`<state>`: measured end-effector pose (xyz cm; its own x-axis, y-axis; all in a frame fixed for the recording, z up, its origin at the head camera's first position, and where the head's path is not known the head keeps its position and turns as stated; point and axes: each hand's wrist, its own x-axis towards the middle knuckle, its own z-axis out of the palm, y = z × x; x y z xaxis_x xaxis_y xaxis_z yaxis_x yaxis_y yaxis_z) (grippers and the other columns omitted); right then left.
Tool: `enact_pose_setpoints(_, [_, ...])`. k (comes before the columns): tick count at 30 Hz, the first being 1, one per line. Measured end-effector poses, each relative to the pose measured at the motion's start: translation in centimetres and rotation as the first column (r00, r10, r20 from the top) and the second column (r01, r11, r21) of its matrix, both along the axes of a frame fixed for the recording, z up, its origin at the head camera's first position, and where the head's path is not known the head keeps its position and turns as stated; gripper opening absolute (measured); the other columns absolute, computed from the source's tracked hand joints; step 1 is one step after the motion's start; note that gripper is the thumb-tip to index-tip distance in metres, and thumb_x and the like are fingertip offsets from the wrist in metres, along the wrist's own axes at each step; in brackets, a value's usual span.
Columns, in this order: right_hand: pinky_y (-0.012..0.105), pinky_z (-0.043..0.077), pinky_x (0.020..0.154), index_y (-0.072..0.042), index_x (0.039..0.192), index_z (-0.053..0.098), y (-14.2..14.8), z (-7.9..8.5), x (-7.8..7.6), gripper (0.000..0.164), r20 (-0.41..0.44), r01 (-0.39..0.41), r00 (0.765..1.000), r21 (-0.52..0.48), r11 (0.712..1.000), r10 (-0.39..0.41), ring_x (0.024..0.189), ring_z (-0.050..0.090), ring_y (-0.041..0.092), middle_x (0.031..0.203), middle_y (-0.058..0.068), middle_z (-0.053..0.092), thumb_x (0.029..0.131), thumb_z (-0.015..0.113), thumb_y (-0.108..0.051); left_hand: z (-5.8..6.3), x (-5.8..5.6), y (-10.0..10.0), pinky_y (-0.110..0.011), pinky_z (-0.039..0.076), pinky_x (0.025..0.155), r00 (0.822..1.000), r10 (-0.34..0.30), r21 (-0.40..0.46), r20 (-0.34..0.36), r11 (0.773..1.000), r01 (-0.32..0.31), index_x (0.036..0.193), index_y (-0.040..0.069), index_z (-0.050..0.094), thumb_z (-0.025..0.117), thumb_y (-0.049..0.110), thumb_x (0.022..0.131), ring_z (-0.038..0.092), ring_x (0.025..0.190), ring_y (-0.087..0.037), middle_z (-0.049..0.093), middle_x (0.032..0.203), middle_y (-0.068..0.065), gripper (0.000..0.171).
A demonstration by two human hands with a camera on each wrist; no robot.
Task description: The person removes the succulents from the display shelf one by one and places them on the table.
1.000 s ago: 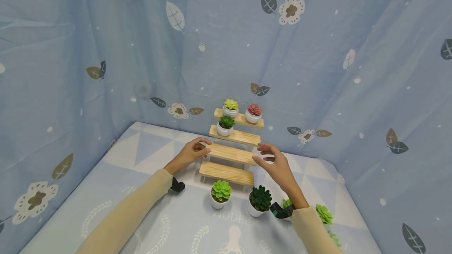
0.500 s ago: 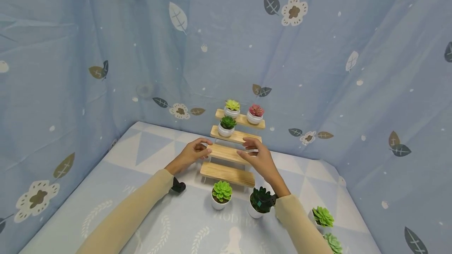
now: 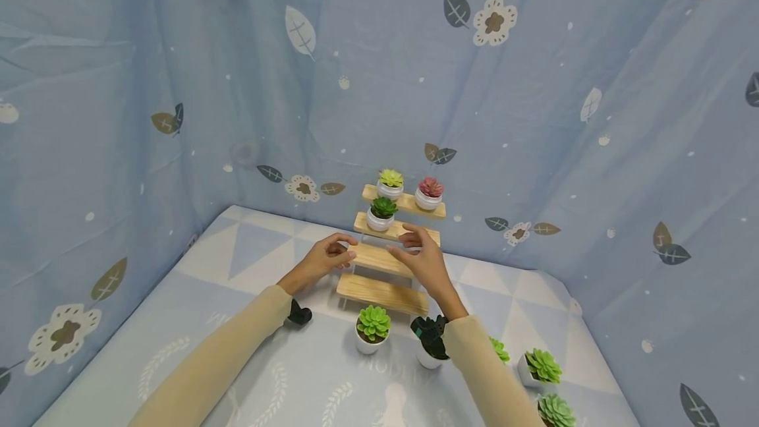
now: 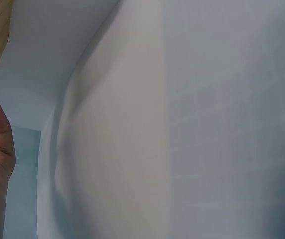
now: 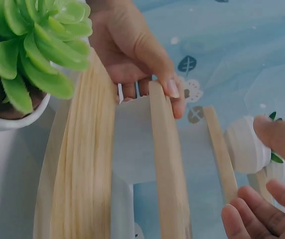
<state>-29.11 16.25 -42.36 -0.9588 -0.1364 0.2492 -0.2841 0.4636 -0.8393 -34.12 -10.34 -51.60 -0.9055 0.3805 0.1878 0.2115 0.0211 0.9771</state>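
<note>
A tiered wooden shelf (image 3: 382, 292) with pale boards stands near the back of the table. My left hand (image 3: 323, 259) holds the left end of its second board from the bottom; in the right wrist view that hand's thumb lies against the board's end. My right hand (image 3: 423, 265) hovers over the right part of the stand, fingers loosely curved with nothing between them. Nearest to it is the potted dark green succulent (image 3: 381, 213) on the second board from the top. In the right wrist view the thumb overlaps that white pot (image 5: 244, 144); contact is not clear.
On the top board stand a yellow-green succulent (image 3: 390, 183) and a red succulent (image 3: 429, 193). A bright green succulent (image 3: 372, 331) and a dark one (image 3: 431, 353) sit before the stand. Several more, including a light green succulent (image 3: 556, 410), are at right. Patterned curtains (image 3: 379, 71) surround the table.
My right hand has moved left from the right ends of the boards to over the stand, nearer the dark green succulent. My left hand stays at the board's left end.
</note>
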Motion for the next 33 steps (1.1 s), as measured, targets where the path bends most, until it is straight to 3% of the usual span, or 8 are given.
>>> enact_pose_setpoints(5, [0.044,0.051,0.099,-0.015,0.147,0.052,-0.6,0.4,-0.2,0.070,0.007,0.055,0.998,-0.007,0.998,-0.054,0.114,0.060,0.023,0.125,0.006,0.063,0.090,0.081,-0.044,0.0,0.1,0.0,-0.054,0.055,0.089,1.000,0.003,-0.004,0.001,1.000,-0.003,0.134,0.013,0.061,0.071,0.028,0.100,0.066,0.097,-0.042,0.067,0.104,-0.014,0.039])
enact_pose_setpoints(11, [0.047,0.050,0.101,-0.014,0.147,0.051,-0.9,1.2,-0.5,0.064,0.009,0.062,0.998,-0.048,0.997,-0.061,0.118,0.058,0.026,0.130,0.009,0.060,0.094,0.079,-0.035,0.1,0.2,-0.1,-0.054,0.055,0.090,1.000,-0.002,0.005,0.000,1.000,0.002,0.135,0.011,0.060,0.070,0.026,0.101,0.065,0.097,-0.041,0.066,0.103,-0.014,0.039])
enact_pose_setpoints(19, [0.046,0.050,0.101,-0.015,0.149,0.051,-1.5,1.7,-1.6,0.069,-0.016,0.052,0.998,-0.065,0.997,-0.053,0.118,0.058,0.023,0.131,0.009,0.061,0.092,0.080,-0.040,0.3,0.2,-0.2,-0.048,0.057,0.086,1.000,-0.016,-0.001,-0.007,1.000,0.016,0.133,0.014,0.061,0.072,0.030,0.100,0.068,0.095,-0.032,0.067,0.106,-0.014,0.039])
enact_pose_setpoints(25, [0.045,0.051,0.099,-0.015,0.149,0.051,-2.2,1.6,-2.6,0.071,-0.015,0.057,0.998,-0.077,0.995,-0.058,0.117,0.058,0.023,0.130,0.008,0.060,0.091,0.081,-0.043,0.4,0.2,-0.2,-0.051,0.056,0.086,1.000,-0.011,-0.002,-0.007,1.000,0.011,0.132,0.015,0.061,0.072,0.031,0.100,0.068,0.095,-0.032,0.068,0.106,-0.014,0.038])
enact_pose_setpoints(33, [0.045,0.053,0.096,-0.013,0.148,0.053,-2.9,1.6,-3.4,0.074,0.002,0.091,0.996,-0.072,0.993,-0.091,0.114,0.061,0.024,0.125,0.007,0.062,0.088,0.083,-0.045,0.3,0.1,-0.2,-0.044,0.057,0.086,1.000,-0.018,-0.011,-0.021,1.000,0.017,0.134,0.012,0.060,0.070,0.027,0.101,0.066,0.094,-0.033,0.067,0.105,-0.013,0.038])
